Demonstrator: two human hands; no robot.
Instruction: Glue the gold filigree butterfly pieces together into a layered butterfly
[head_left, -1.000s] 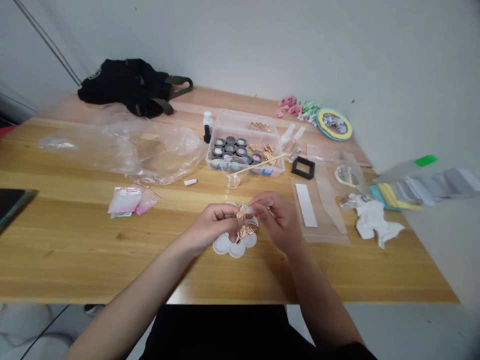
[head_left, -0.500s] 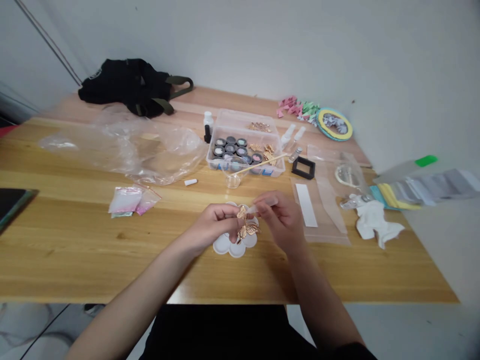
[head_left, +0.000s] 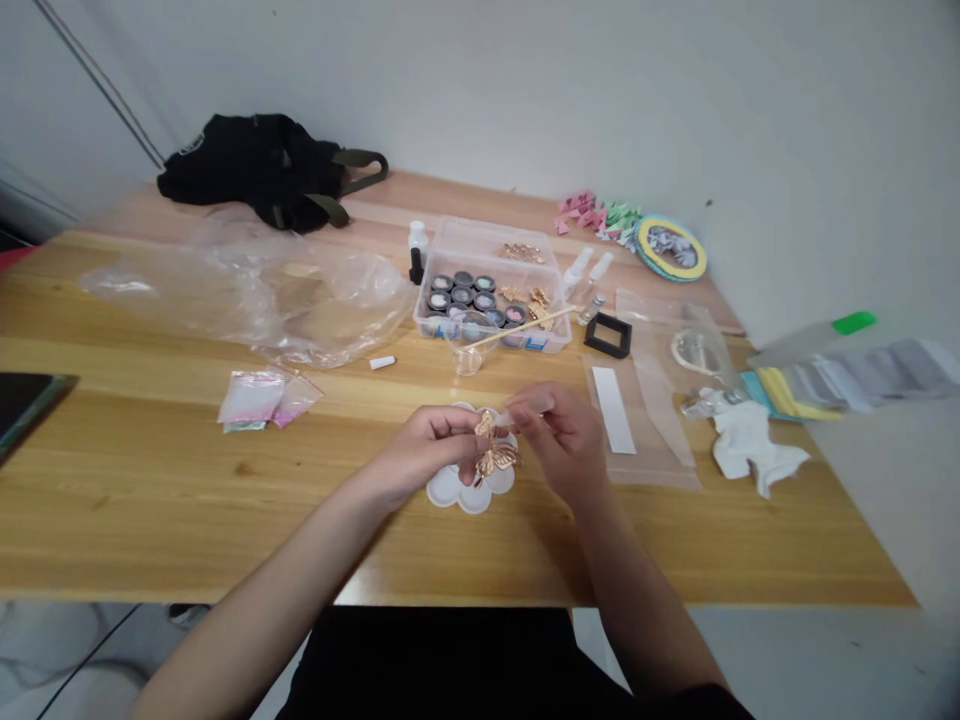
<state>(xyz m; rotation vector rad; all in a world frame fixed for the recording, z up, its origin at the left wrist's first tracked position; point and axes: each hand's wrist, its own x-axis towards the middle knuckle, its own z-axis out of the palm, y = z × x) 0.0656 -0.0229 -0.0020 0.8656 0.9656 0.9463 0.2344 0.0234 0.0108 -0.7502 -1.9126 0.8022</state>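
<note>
My left hand [head_left: 427, 447] is closed in a pinch on a small gold butterfly charm [head_left: 491, 453], held just above a white flower-shaped palette [head_left: 465, 490] on the wooden table. My right hand [head_left: 566, 440] is closed round a small clear dropper [head_left: 521, 408], whose tip points at the upper wing of the butterfly. Both hands are close together near the table's front middle.
Behind the hands stand a clear box [head_left: 491, 285] of pigment jars and gold charms, a small cup with a wooden stick [head_left: 469, 355] and small bottles. Crumpled clear plastic [head_left: 255, 285] and sachets [head_left: 262, 398] lie left; a black frame [head_left: 606, 335], plastic sleeves, tissue [head_left: 750, 445] and paper lie right.
The right hand has shifted slightly so the dropper tip sits nearer the butterfly. The left hand keeps its hold and stays in place.
</note>
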